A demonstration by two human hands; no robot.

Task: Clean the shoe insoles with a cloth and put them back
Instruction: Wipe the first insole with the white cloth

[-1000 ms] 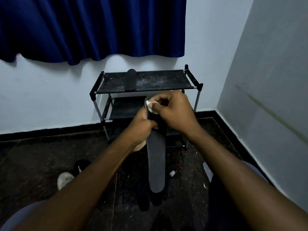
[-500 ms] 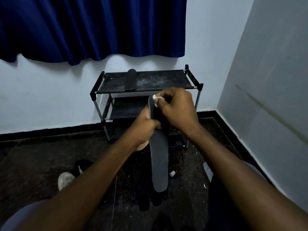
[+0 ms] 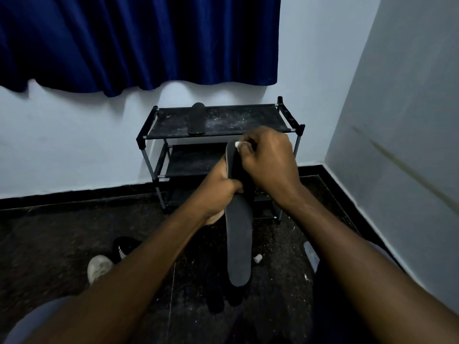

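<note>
A long dark grey insole point(image 3: 239, 244) hangs upright in front of me, its lower end pointing down toward the floor. My left hand point(image 3: 218, 189) grips it from the left, near its upper part. My right hand point(image 3: 269, 160) is curled over the insole's top end and pinches a small white cloth point(image 3: 239, 144) against it; only a corner of the cloth shows. A second dark insole point(image 3: 196, 118) lies flat on the top shelf of the black shoe rack point(image 3: 288, 115).
The rack stands against the pale wall under a blue curtain point(image 3: 139, 40). On the dark floor lie a black-and-white shoe point(image 3: 121, 249), a pale shoe toe point(image 3: 99, 266) and a small white scrap point(image 3: 257, 258). A wall closes the right side.
My right hand with the cloth has slid up the insole from just below its top to its very tip. The insole has shifted slightly right and up with my left hand.
</note>
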